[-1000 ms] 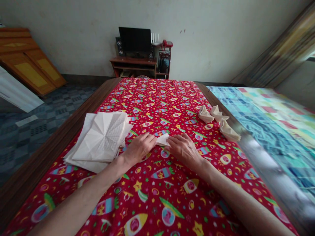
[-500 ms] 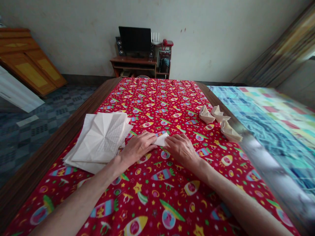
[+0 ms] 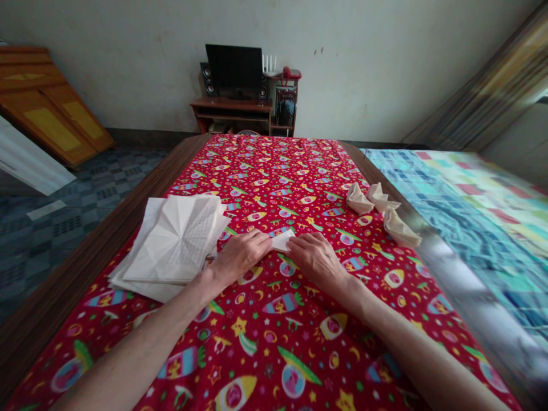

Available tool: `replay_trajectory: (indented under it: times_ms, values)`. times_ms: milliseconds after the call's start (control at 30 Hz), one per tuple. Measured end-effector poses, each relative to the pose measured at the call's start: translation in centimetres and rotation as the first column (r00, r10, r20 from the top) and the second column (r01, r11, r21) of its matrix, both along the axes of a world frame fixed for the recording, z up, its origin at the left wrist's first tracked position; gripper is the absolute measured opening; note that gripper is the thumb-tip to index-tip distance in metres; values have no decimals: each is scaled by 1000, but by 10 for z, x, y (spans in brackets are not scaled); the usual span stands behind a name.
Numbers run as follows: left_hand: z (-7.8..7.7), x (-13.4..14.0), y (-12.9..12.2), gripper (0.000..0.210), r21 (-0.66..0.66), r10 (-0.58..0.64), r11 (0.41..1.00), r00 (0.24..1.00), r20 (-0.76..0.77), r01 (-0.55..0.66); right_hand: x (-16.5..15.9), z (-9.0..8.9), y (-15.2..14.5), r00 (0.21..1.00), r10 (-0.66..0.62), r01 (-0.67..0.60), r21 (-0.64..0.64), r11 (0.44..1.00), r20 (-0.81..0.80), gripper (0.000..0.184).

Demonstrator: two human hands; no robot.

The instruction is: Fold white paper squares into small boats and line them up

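Between my hands, flat against the red patterned cloth (image 3: 280,308), lies a small piece of folded white paper (image 3: 282,241). My left hand (image 3: 245,251) has its fingers closed over the paper's left end. At the right end, the bent fingers of my right hand (image 3: 314,256) grip it too. My fingers cover both ends of the paper, so only its middle shows. To the left, beside my left forearm, rests a stack of creased paper sheets (image 3: 171,242), the top one with fold lines fanning from its centre.
Three folded paper shapes (image 3: 358,200) sit near the table's right edge. A bed with a checked cover (image 3: 454,211) adjoins that side. Beyond the table's far end stands a small desk (image 3: 231,104) with a monitor (image 3: 234,68). A wooden cabinet (image 3: 55,111) is at the far left.
Almost nothing differs. The fingers of my left hand have shifted very slightly on the folded paper, while my right hand keeps its place.
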State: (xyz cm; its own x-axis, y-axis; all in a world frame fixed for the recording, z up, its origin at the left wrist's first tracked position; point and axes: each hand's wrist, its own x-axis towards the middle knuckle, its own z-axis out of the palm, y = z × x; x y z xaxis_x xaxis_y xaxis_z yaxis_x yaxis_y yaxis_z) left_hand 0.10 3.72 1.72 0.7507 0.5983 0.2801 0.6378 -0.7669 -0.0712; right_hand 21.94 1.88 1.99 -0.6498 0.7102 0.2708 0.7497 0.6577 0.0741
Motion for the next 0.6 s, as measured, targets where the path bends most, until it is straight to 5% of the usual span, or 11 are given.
replay_trajectory:
  times_ms: [267, 400, 500, 600]
  values:
    - [3, 0, -4, 20, -52, 45, 998, 999, -14, -46, -7, -4, -3, 999, 3, -7, 87, 996, 44, 16]
    - [3, 4, -5, 22, -35, 81, 996, 986, 145, -77, -11, -3, -3, 997, -71, 71, 135, 988, -6, 15]
    - [-1, 11, -6, 33, -15, 139, 989, 898, 417, -146, -7, -2, 1, 984, -130, 153, 203, 967, -123, 13]
    - [-8, 23, -11, 59, -138, 275, 960, 741, 612, -242, -3, -3, 4, 950, -161, 221, 214, 952, -267, 19]
